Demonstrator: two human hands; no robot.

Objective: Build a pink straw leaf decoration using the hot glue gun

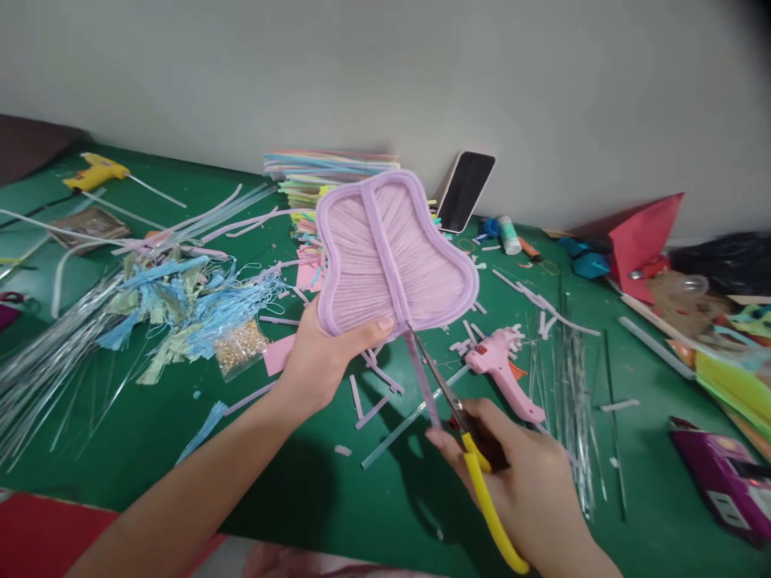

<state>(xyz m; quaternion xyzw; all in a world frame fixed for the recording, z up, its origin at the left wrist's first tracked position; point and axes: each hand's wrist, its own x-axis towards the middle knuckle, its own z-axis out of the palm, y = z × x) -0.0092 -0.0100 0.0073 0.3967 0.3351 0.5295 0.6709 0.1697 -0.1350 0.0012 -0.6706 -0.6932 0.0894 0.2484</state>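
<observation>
Above the worktop, a lilac wavy-edged panel looks light, soft and crushable; its padded rim seems the surest hold. It spreads up and right from the left hand, whose grip is clamped on its lower-left edge. The right hand wraps round yellow-handled scissors, blade tips at the panel's lower edge.

The head camera looks forward and steeply down from above the work. The left hand and right hand appear at close range, with the green table below and the wall beyond
</observation>
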